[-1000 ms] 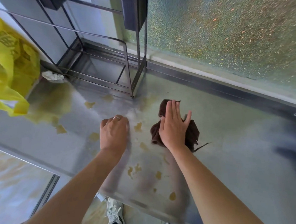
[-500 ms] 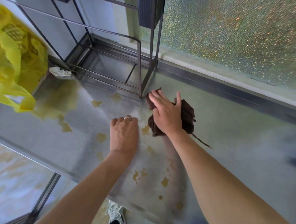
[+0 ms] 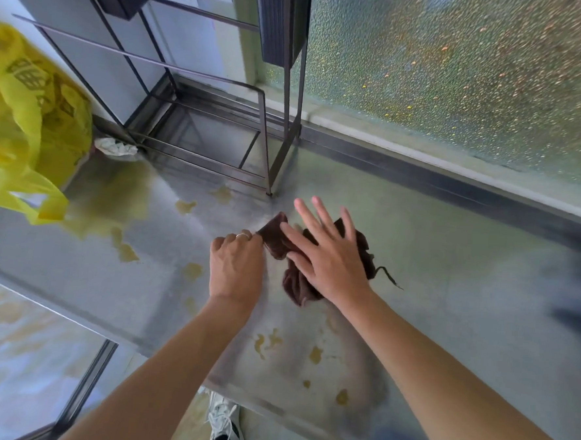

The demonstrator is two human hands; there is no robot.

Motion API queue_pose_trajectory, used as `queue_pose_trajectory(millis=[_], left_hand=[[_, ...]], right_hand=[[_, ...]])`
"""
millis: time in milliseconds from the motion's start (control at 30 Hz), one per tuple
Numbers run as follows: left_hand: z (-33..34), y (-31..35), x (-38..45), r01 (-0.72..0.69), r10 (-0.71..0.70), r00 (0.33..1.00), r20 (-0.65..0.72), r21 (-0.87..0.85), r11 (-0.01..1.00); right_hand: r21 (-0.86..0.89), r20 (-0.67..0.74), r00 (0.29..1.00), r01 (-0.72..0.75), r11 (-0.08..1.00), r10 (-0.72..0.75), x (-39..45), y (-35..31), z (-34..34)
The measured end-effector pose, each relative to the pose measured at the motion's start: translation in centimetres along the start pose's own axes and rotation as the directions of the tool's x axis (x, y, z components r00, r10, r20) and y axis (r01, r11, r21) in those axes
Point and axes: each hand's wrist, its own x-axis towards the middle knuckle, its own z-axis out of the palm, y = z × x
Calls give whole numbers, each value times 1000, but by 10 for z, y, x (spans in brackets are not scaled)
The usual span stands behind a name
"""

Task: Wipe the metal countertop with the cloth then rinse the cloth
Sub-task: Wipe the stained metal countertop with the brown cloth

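With the flat right hand (image 3: pixel 327 256) pressing the cloth (image 3: pixel 295 284) and the left hand (image 3: pixel 237 267) pinching its corner, sweep toward the yellow stains (image 3: pixel 127 252) at frame left.

Looks like a working kitchen or food-prep room: stainless metal countertop (image 3: pixel 447 297) smeared with yellow spills (image 3: pixel 110 202), bare wire rack (image 3: pixel 198 139) against the wall, frosted pebbled window (image 3: pixel 461 77), yellow plastic bag (image 3: pixel 26 129) alongside.

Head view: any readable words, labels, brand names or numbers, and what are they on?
Yellow plastic bag: dark printed characters on its side, too crumpled and blurred to read.
Cloth, metal countertop, wire rack, frosted window: no text visible.
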Motion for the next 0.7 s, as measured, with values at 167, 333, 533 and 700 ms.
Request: queue_pose_trajectory(millis=[167,333,533,700], left_hand=[[3,-4,-3,-8,8,1000,-20,-34,999],[5,-7,-4,10,-10,1000,-4,-53,999],[9,-9,-2,10,-10,1000,-1,-110,994],[12,-10,-3,26,-28,1000,-9,-207,978]], right_hand=[[110,24,1000,4,994,-7,-26,-8,14],[68,183,979,-108,992,94,11,15,18],[25,170,923,-354,935,345,37,-33,27],[48,194,944,-282,958,268,9,-69,21]])
